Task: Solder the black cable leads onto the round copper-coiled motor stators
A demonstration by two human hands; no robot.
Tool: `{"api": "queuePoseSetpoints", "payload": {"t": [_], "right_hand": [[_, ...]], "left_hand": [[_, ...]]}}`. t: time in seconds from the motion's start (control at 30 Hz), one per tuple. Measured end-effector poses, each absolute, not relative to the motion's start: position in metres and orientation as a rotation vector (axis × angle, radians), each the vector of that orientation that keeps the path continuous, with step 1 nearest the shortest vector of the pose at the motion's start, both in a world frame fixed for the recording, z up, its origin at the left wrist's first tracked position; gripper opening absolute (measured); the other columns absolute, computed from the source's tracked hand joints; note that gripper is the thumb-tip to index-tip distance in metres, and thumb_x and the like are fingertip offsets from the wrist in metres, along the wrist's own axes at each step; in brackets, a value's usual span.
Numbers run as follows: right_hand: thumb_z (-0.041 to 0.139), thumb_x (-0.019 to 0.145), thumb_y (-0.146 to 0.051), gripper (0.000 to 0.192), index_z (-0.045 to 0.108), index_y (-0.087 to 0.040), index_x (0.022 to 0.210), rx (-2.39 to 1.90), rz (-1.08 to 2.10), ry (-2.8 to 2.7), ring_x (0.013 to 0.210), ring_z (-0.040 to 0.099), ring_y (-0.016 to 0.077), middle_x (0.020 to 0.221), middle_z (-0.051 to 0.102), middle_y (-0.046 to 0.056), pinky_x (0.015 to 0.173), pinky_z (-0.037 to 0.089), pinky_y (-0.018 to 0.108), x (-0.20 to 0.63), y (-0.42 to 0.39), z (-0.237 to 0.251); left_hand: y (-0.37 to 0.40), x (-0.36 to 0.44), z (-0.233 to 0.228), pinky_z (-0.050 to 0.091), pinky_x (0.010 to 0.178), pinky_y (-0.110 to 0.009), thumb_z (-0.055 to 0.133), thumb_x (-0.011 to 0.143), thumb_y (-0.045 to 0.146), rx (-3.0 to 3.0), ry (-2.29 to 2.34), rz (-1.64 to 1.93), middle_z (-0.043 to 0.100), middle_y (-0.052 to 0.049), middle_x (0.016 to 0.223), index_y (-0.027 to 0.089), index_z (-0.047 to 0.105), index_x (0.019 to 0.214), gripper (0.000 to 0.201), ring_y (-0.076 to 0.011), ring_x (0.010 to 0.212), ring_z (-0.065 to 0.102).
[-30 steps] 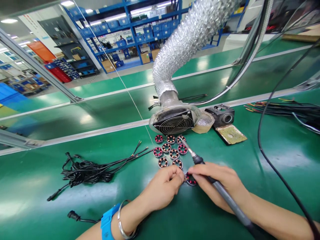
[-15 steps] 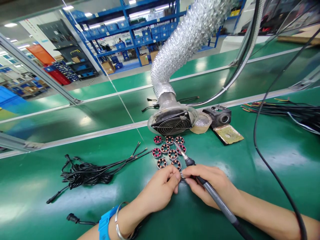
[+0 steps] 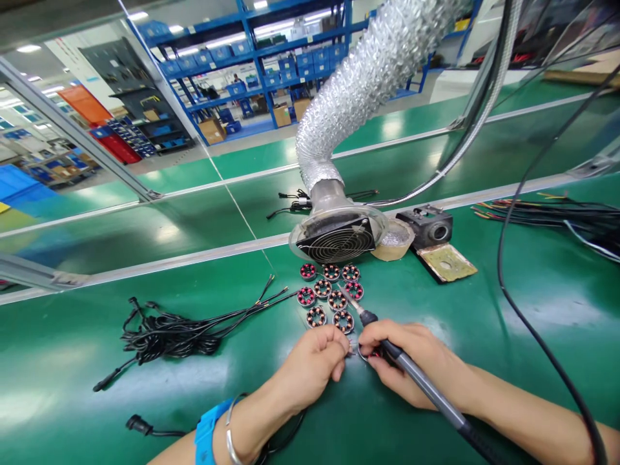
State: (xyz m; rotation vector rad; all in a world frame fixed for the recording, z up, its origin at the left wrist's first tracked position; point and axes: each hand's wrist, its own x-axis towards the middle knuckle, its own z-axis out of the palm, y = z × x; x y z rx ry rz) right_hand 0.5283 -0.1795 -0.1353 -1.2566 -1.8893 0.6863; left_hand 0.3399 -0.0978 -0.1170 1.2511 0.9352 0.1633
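My left hand [image 3: 317,358] is closed in a pinch, with thin wire ends [image 3: 351,349] poking out at its fingertips. They seem to belong to a black cable [image 3: 288,436] that runs beneath my wrist. A soldering iron [image 3: 411,371] lies across my right hand [image 3: 419,361], its tip pointing up and left over the coils. The thumb and fingers of that hand also pinch a small round stator coil [image 3: 362,352], partly hidden, close beside the wire ends. Just beyond both hands, several round stator coils [image 3: 338,300] with copper or red windings sit grouped on the green bench.
A fume extractor hood [image 3: 339,236] on a foil duct [image 3: 358,97] stands behind the coils. Right of it are a round container [image 3: 393,237], an iron stand [image 3: 429,226] and a sponge tray [image 3: 448,261]. Black cables [image 3: 169,332] lie left; loose wires [image 3: 571,216] lie far right.
My hands have separated slightly, opening a small gap between the wire ends and the coil in my right hand. That coil shows more now. The iron remains in my right hand.
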Motion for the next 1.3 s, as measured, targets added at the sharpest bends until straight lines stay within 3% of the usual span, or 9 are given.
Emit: {"api": "queuePoseSetpoints", "payload": {"t": [0.23,0.43,0.63,0.8,0.93,1.1,1.3], "right_hand": [[0.053,0.084,-0.007,0.027,0.053,-0.024,0.105,-1.222,0.598,-1.850,0.066,0.062,0.0097,0.082,0.066,-0.002,0.064,0.049,0.020,0.520,-0.177,-0.138],[0.053,0.081,-0.007,0.035,0.052,-0.023,0.112,-1.389,0.542,-1.679,0.049,0.056,0.0073,0.075,0.065,-0.004,0.053,0.046,0.018,0.510,-0.172,-0.136],[0.053,0.078,-0.004,0.047,0.052,-0.024,0.121,-1.344,0.555,-1.698,0.064,0.065,0.0092,0.090,0.069,-0.001,0.066,0.051,0.020,0.510,-0.174,-0.139],[0.050,0.089,-0.009,0.034,0.055,-0.022,0.120,-1.305,0.532,-1.685,0.070,0.068,0.0113,0.091,0.071,0.002,0.067,0.053,0.021,0.522,-0.180,-0.131],[0.051,0.093,-0.015,0.037,0.056,-0.023,0.129,-1.291,0.481,-1.663,0.070,0.065,0.0122,0.088,0.070,0.002,0.067,0.052,0.024,0.538,-0.193,-0.119],[0.051,0.086,-0.016,0.030,0.065,-0.022,0.112,-1.166,0.517,-1.622,0.059,0.052,0.0141,0.072,0.061,0.001,0.055,0.039,0.028,0.547,-0.207,-0.109],[0.049,0.083,-0.016,0.023,0.062,-0.023,0.101,-1.141,0.586,-1.620,0.056,0.047,0.0140,0.069,0.060,0.000,0.053,0.032,0.028,0.546,-0.206,-0.110]], "left_hand": [[-0.100,0.339,-0.122,0.023,0.048,-0.023,0.051,0.083,0.036,1.317,0.911,0.198,0.042,0.008,0.046,0.019,0.048,0.069,0.022,-0.0087,0.045,0.029],[-0.100,0.341,-0.121,0.026,0.050,-0.023,0.048,0.086,0.034,1.379,0.928,0.220,0.042,0.008,0.048,0.019,0.048,0.073,0.020,-0.0091,0.047,0.031],[-0.101,0.343,-0.120,0.027,0.050,-0.023,0.047,0.087,0.033,1.412,0.951,0.230,0.041,0.008,0.048,0.019,0.047,0.073,0.020,-0.0092,0.047,0.032],[-0.103,0.343,-0.118,0.027,0.050,-0.022,0.046,0.084,0.030,1.421,0.975,0.224,0.041,0.008,0.046,0.019,0.048,0.073,0.015,-0.0093,0.046,0.032],[-0.104,0.342,-0.119,0.026,0.049,-0.023,0.045,0.082,0.028,1.413,0.989,0.246,0.041,0.009,0.045,0.019,0.049,0.073,0.013,-0.0093,0.045,0.032],[-0.105,0.340,-0.120,0.026,0.049,-0.023,0.046,0.082,0.030,1.397,0.997,0.244,0.041,0.009,0.045,0.019,0.050,0.074,0.014,-0.0093,0.045,0.033],[-0.105,0.340,-0.121,0.025,0.048,-0.023,0.045,0.083,0.032,1.397,0.997,0.227,0.041,0.009,0.045,0.019,0.049,0.074,0.016,-0.0094,0.045,0.032]]}}
